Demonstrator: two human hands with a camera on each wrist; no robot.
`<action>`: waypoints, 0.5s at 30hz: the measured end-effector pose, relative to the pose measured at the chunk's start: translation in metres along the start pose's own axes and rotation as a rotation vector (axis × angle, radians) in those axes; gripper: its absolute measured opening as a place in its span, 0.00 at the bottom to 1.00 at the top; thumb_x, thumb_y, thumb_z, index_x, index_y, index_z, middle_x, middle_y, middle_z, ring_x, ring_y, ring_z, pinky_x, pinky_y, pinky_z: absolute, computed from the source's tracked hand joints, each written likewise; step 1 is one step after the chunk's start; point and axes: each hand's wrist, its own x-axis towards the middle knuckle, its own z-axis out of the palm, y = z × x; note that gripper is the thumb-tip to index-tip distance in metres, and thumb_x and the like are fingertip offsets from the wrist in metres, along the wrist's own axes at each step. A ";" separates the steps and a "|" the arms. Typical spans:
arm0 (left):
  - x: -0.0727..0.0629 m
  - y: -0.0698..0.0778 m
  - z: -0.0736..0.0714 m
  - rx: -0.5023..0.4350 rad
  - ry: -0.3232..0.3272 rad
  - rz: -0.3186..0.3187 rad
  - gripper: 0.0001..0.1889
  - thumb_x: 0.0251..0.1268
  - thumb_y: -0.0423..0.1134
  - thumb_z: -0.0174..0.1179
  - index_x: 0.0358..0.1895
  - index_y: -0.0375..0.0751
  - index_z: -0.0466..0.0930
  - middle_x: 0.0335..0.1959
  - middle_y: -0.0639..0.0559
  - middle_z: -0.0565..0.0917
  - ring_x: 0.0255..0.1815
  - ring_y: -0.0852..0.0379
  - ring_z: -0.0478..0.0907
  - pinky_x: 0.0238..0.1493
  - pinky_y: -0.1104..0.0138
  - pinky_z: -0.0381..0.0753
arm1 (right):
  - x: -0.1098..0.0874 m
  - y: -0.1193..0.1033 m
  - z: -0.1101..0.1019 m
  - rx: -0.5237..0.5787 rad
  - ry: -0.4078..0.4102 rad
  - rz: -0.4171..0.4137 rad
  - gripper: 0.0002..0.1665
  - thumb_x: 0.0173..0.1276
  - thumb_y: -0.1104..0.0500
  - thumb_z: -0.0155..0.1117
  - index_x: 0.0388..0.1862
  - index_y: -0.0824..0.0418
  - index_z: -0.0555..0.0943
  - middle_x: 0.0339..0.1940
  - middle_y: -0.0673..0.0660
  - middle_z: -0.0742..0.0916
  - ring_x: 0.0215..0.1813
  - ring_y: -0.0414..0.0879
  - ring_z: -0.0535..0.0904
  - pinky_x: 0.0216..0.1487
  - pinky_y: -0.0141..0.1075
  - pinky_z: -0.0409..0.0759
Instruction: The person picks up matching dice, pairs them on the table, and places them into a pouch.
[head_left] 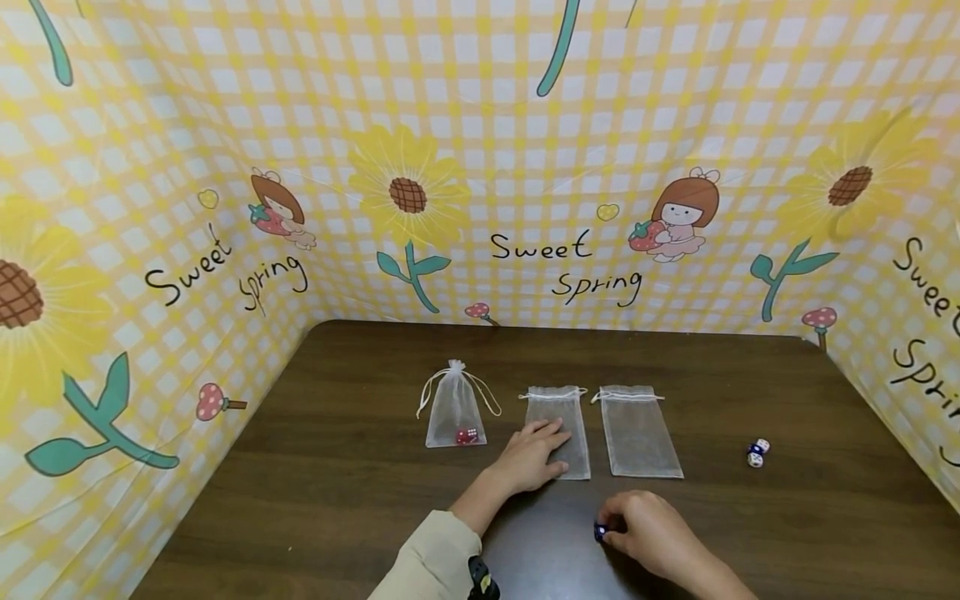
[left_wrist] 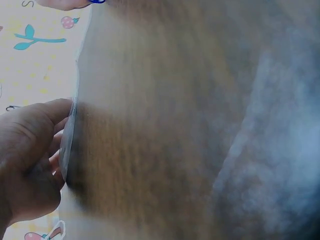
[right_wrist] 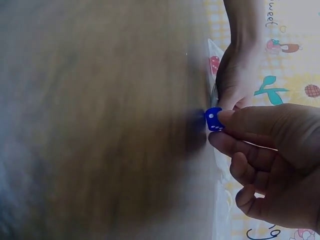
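My left hand (head_left: 528,458) rests on the middle white mesh drawstring pouch (head_left: 576,446), fingers stretched across its left side. The pouch lies flat, partly hidden under the hand. Nearer the front, my right hand (head_left: 648,529) pinches a blue die (right_wrist: 213,119) with white pips between thumb and fingers. The die is low by the tabletop; whether it touches the surface I cannot tell. To the right of the middle pouch lies a second flat pouch (head_left: 641,437). A third pouch (head_left: 450,408), its neck drawn closed, holds red dice (head_left: 467,436) at the left.
A small cluster of white and blue dice (head_left: 757,452) sits on the right part of the dark wooden table (head_left: 337,467). Yellow checked cloth (head_left: 465,275) with printed flowers rises behind the table and along both sides.
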 end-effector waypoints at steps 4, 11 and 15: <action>0.000 0.000 0.000 -0.004 -0.004 -0.004 0.26 0.64 0.47 0.57 0.64 0.46 0.69 0.69 0.52 0.62 0.68 0.53 0.56 0.61 0.55 0.63 | 0.000 0.001 0.001 0.024 -0.024 0.011 0.09 0.49 0.63 0.72 0.22 0.52 0.80 0.21 0.36 0.76 0.24 0.30 0.70 0.23 0.30 0.70; 0.000 0.000 0.000 0.000 -0.004 -0.006 0.26 0.64 0.48 0.57 0.64 0.47 0.69 0.69 0.52 0.62 0.68 0.53 0.56 0.61 0.55 0.62 | -0.001 0.005 -0.007 -0.001 0.025 0.028 0.09 0.48 0.61 0.73 0.29 0.56 0.82 0.20 0.37 0.78 0.24 0.31 0.72 0.24 0.31 0.71; 0.000 -0.001 0.000 -0.007 -0.007 -0.009 0.26 0.64 0.48 0.57 0.65 0.47 0.69 0.69 0.52 0.62 0.68 0.53 0.55 0.62 0.55 0.62 | 0.001 0.015 -0.028 -0.048 0.142 0.118 0.12 0.49 0.59 0.73 0.33 0.59 0.84 0.23 0.42 0.82 0.26 0.36 0.77 0.27 0.33 0.75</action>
